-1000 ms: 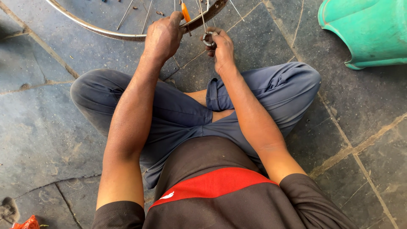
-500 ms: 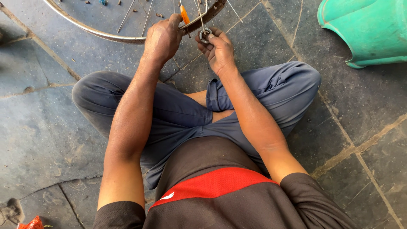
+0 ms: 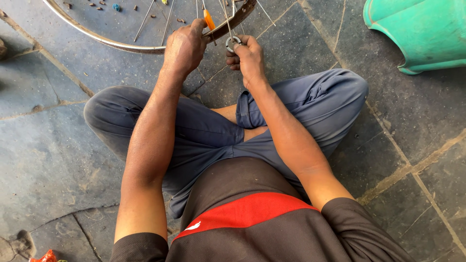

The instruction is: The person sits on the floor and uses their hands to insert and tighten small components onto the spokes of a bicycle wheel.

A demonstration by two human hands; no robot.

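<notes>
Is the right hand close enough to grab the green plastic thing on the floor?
Probably not without moving. The right hand holds a small metal ring at the wheel rim, and the green plastic thing sits well off to the side, past the bent knee.

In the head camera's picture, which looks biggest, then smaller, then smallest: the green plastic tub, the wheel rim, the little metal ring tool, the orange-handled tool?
1. Wheel rim, though cut off by the frame.
2. Green plastic tub, also cut off.
3 and 4. Metal ring tool in the right hand and orange handle by the left hand: both tiny and partly hidden, too close to rank.
</notes>
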